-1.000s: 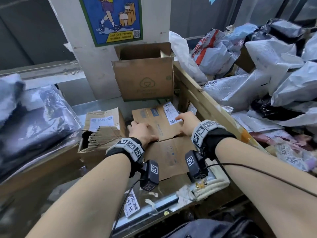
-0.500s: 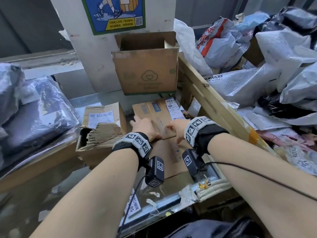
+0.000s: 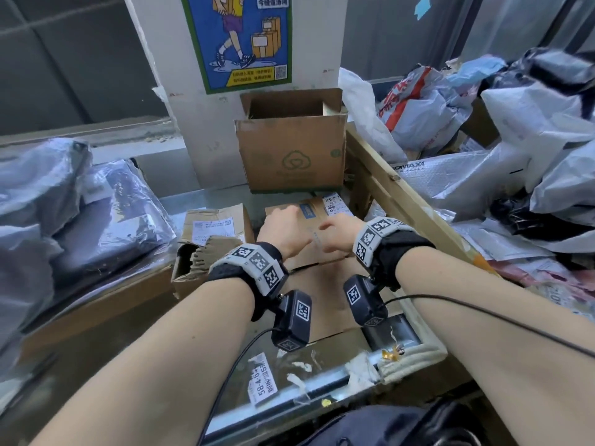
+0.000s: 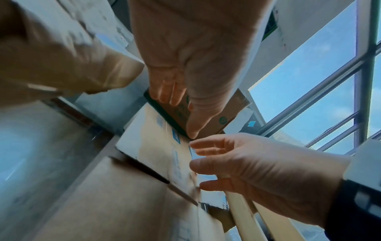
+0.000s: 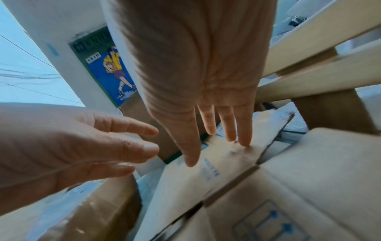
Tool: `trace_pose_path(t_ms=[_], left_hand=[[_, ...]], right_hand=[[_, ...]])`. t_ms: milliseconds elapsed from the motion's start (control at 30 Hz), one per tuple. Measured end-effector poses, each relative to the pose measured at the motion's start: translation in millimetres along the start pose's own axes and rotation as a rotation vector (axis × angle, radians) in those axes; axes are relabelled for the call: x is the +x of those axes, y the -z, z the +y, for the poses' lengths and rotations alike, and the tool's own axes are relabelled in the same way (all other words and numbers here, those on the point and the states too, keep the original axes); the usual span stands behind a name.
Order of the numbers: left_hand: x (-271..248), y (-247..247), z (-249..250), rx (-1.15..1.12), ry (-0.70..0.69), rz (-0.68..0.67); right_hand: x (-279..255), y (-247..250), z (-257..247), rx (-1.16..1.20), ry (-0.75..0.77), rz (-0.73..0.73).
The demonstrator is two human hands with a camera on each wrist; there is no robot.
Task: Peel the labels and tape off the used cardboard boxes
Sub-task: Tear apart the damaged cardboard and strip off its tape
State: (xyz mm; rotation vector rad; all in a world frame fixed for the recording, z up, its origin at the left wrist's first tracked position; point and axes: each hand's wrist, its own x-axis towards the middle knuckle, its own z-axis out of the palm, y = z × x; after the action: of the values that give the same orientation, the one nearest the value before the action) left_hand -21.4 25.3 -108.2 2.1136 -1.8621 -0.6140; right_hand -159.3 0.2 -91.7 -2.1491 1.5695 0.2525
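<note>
A flattened brown cardboard box (image 3: 322, 284) lies on the counter, with a white shipping label (image 3: 335, 202) on its far right corner. My left hand (image 3: 283, 225) and right hand (image 3: 338, 228) are side by side over its far flap (image 5: 206, 171). In the right wrist view my right hand (image 5: 207, 120) has straight fingers, with the fingertips (image 5: 244, 143) touching the flap. My left hand (image 4: 191, 73) is open over the box (image 4: 156, 146), fingers relaxed, holding nothing. Whether it touches the cardboard I cannot tell.
An upright open box (image 3: 291, 156) stands behind, against a pillar with a poster (image 3: 238, 43). A small torn box with a label (image 3: 212, 230) sits left. A wooden rail (image 3: 402, 201) and piled mailer bags (image 3: 515, 156) are right, wrapped dark parcels (image 3: 96, 226) left.
My right hand has slid left off the label's near end toward the middle of the flap. Both hands are now closer together, and the view has tilted up.
</note>
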Motion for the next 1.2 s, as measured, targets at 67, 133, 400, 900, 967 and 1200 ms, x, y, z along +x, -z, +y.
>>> trace_pose_path(t_ms=[67, 133, 400, 900, 967, 1200], left_hand=[[-3, 17, -3, 0.013, -0.009, 0.087], [-6, 35, -10, 0.135, 0.003, 0.176], [-27, 73, -51, 0.355, 0.229, 0.021], [-39, 80, -41, 0.206, 0.084, 0.363], [-39, 86, -32, 0.045, 0.015, 0.543], [-36, 88, -16, -0.402, -0.116, 0.708]], right_hand=[[-2, 7, -13, 0.037, 0.033, 0.039], [-2, 9, -27, 0.126, 0.043, 0.016], [-2, -3, -73, 0.481, 0.094, -0.212], [3, -14, -86, 1.038, 0.039, -0.244], [4, -8, -83, 1.198, 0.034, -0.2], [2, 20, -64, 1.459, 0.024, 0.102]])
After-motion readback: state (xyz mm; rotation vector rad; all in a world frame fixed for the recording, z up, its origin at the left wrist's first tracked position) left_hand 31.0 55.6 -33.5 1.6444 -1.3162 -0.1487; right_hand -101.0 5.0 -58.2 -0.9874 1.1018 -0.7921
